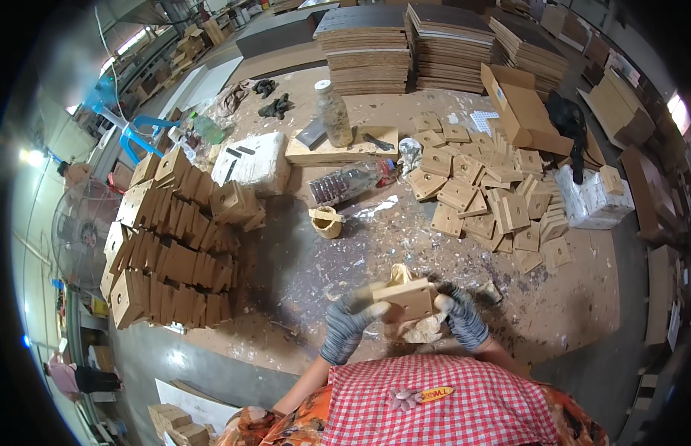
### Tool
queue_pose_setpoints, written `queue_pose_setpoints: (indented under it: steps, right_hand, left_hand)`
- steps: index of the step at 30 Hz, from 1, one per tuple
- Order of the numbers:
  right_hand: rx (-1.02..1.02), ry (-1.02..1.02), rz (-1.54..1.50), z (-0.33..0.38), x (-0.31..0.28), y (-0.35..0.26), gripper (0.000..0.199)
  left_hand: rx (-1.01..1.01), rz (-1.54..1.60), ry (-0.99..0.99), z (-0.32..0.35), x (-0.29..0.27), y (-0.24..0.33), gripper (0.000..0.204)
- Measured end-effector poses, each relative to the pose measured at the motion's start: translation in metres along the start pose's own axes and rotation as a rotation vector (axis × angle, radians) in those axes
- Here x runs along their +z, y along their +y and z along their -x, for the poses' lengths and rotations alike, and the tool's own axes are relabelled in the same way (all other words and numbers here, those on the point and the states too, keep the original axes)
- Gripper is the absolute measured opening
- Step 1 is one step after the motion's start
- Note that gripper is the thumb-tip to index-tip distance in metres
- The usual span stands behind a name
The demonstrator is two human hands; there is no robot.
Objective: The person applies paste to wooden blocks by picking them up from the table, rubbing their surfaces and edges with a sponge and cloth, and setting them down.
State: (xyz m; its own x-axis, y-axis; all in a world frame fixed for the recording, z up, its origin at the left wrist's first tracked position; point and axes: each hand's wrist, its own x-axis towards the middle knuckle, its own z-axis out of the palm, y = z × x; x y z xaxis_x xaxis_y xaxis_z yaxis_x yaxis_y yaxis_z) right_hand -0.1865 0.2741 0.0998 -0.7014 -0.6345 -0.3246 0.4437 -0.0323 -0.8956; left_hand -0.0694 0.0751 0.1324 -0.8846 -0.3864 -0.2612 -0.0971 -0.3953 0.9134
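Observation:
Close in front of my body, a small square wooden block (407, 299) with drilled holes is held level between both hands. My left hand (348, 320), in a grey glove with pale fingertips, is closed on its left side. Gloved the same way, my right hand (464, 318) grips the right side. Crumpled cream material (424, 329) shows under the near edge of the block; I cannot tell if it is cloth or glove. Farther off stands a small tan cup (327, 226) with a flat stick across its top.
Stacked wooden blocks (167, 275) rise at the left, and a loose heap of them (472, 186) lies at the right. Behind are a lying plastic bottle (351, 183), a standing jar (333, 115), a white wrapped package (252, 167) and an open cardboard box (520, 111). Board stacks (364, 52) line the back.

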Motion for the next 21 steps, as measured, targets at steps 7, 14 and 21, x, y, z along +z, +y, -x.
queue_pose_setpoints:
  steps: [7,14,21]
  right_hand:
    - [0.008,-0.104,0.64,-0.005,-0.014,0.021,0.042]
    - [-0.108,0.112,0.616,-0.005,-0.048,0.029,0.047]
    - [-0.144,0.194,0.413,-0.007,-0.048,0.015,0.042]
  left_hand:
    - [-0.222,0.465,0.254,-0.018,-0.02,-0.018,0.023]
    - [-0.073,0.801,0.548,-0.033,-0.075,-0.039,0.022]
    - [0.255,0.789,0.654,-0.086,-0.175,0.014,0.033]
